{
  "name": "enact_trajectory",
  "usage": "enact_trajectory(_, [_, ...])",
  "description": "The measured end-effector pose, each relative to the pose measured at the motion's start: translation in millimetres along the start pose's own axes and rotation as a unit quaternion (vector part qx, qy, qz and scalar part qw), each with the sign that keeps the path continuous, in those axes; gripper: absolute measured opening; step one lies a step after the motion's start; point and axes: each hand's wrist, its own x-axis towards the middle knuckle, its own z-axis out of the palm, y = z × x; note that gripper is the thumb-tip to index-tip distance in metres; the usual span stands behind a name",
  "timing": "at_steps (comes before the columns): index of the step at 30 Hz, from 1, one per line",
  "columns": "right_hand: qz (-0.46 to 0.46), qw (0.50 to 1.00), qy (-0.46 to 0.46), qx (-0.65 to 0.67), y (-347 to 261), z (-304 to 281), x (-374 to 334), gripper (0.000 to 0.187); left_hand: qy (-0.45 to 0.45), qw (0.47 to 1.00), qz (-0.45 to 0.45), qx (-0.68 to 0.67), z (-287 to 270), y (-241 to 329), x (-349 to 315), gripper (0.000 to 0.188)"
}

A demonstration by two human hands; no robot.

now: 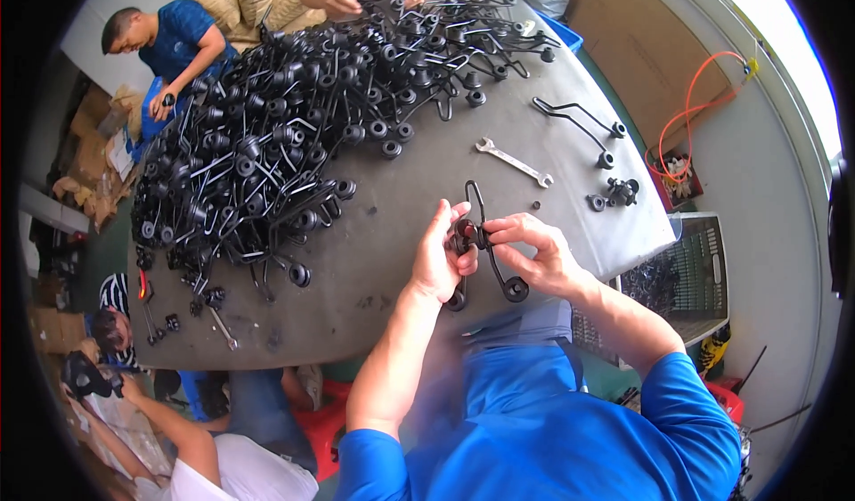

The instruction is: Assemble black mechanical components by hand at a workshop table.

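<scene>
Above the table's near edge, both my hands work on a black bent-rod bracket (492, 265) with round rubber bushings at its lower ends. Its narrow loop points up and away from me. My left hand (436, 260) is closed around the small black fittings near the middle of the bracket. The thumb and fingers of my right hand (537, 250) pinch the same part from the other side. The fingers partly hide the small fittings between them. A metal spanner (514, 162) lies flat just beyond my hands, with a small dark nut (536, 205) nearer to me.
A large heap of similar black brackets (294, 136) covers the table's left and far side. One bracket (579, 130) and loose bushings (622, 192) lie to the right. Another spanner (224, 330) is near the left front. A crate (712, 269) stands right. Co-workers are around the table.
</scene>
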Motion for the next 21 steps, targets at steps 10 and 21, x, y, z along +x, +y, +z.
enact_trajectory(10, [-0.011,0.973,-0.151,0.176,-15.1,-8.8,3.5,0.040,-0.123,0.986,0.005,-0.113,3.5,-3.9,-7.3,0.073])
enact_trajectory(21, [0.128,0.979,0.009,-0.159,-4.2,-45.6,25.4,0.024,-0.057,0.995,0.064,-0.055,10.2,3.4,-7.0,0.065])
